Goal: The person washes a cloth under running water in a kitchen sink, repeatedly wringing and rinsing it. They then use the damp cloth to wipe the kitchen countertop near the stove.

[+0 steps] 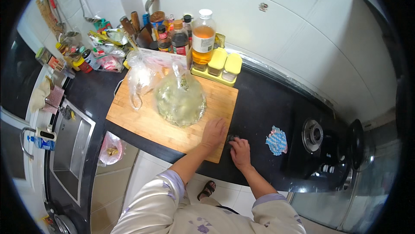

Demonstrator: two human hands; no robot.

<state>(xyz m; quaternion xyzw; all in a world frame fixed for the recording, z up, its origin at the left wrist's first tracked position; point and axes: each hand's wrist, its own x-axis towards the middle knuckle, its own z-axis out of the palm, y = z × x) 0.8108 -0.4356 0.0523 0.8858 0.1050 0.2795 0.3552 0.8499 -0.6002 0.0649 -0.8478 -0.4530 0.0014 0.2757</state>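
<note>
My left hand (214, 133) rests palm down on the right part of a wooden cutting board (149, 128), near its edge, with nothing seen in it. Just right of the board, my right hand (240, 152) has its fingertips at a small crumpled piece of dark or see-through plastic (232, 137) on the black countertop (256, 107). Whether the fingers pinch it is hard to tell. A round bowl covered by a clear plastic bag (181, 101), with pale green food inside, stands on the board. Beside it lies a second clear plastic bag (141, 76) with something white in it.
Yellow-lidded seasoning boxes (223, 67) and a large bottle of amber liquid (203, 39) stand behind the board. To the right are a blue-and-white cloth (277, 140) and a gas burner (313, 135). A steel sink (69, 156) and a lined waste bin (111, 149) are at the left.
</note>
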